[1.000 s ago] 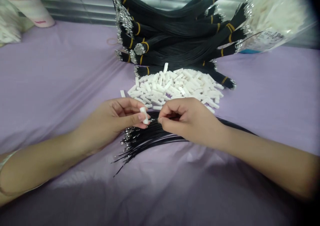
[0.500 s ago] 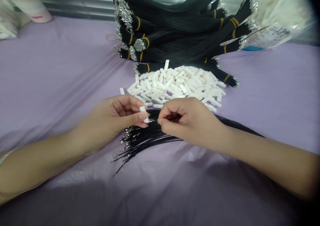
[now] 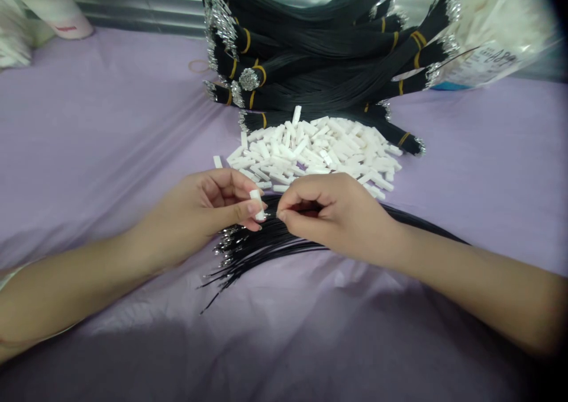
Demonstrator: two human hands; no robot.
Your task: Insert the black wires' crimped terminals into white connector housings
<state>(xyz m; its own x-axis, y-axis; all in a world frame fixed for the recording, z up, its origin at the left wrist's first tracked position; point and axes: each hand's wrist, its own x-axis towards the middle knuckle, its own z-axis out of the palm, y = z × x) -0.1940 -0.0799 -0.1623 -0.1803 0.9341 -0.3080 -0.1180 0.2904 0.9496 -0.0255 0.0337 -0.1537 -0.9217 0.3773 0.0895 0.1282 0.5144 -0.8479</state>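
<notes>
A white connector [image 3: 256, 205] sits pinched in the fingers of the left hand [image 3: 208, 215], well in from the far edge of the worktop [image 3: 110, 106]. Just beside it, the right hand [image 3: 341, 212] grips a metal-tipped wire [image 3: 267, 215]; a crooked push might bend it.

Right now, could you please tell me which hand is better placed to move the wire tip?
Probably the right hand: its fingers appear to pinch a black wire whose silver tip is beside the white piece, while the left hand holds that piece.
</notes>
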